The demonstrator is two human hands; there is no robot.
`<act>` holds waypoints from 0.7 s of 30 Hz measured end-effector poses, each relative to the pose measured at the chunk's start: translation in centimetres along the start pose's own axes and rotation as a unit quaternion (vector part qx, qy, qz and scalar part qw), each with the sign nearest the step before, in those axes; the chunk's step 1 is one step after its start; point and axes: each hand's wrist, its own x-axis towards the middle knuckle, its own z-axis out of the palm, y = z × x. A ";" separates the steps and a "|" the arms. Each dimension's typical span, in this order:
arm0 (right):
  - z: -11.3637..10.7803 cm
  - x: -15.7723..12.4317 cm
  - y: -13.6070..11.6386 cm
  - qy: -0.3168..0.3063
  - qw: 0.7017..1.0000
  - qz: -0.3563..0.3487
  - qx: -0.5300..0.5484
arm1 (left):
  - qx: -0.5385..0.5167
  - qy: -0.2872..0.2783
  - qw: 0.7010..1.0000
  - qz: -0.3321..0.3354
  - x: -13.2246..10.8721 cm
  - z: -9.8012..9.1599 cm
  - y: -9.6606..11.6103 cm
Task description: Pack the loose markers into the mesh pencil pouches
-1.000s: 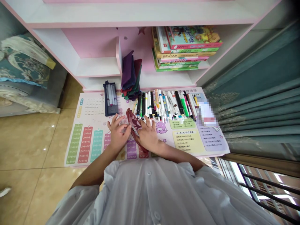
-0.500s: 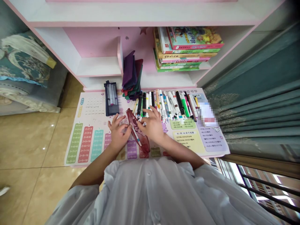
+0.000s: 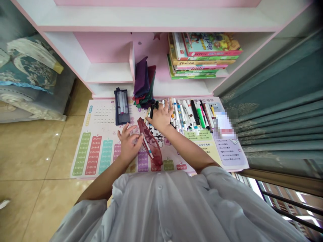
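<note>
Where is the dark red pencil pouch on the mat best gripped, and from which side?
Probably at the lower tip of the pouch, pinched from the right: that end lies free on the printed mat, while a pen lies along its middle and the left hand sits at its upper left.

Pencil case (image 3: 149, 143) beside markers (image 3: 189, 114) on desk mat (image 3: 101, 116)

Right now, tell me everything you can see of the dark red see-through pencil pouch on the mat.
The dark red pencil pouch is long, slim and tapered, and looks like glossy translucent plastic. It lies flat and slanted on the multiplication-table mat, its narrow end toward the shelf. A white marker lies along it, though whether inside or on top is hard to tell. The left hand touches its edge with the fingertips.
</note>
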 end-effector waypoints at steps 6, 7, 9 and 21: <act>0.2 0.6 -0.2 -0.026 0.999 0.018 -0.028 | -0.001 -0.005 1.000 -0.005 0.0 0.0 0.0; 0.1 0.7 -0.3 -0.030 0.999 0.019 -0.028 | -0.001 -0.004 1.000 -0.005 0.0 0.0 0.0; -0.1 0.8 -0.3 -0.039 0.999 0.023 -0.030 | 0.000 -0.003 1.000 -0.004 -0.1 0.0 0.0; -0.9 1.0 -0.1 -0.047 0.998 0.033 -0.022 | -0.003 -0.006 1.000 -0.005 0.0 -0.1 0.3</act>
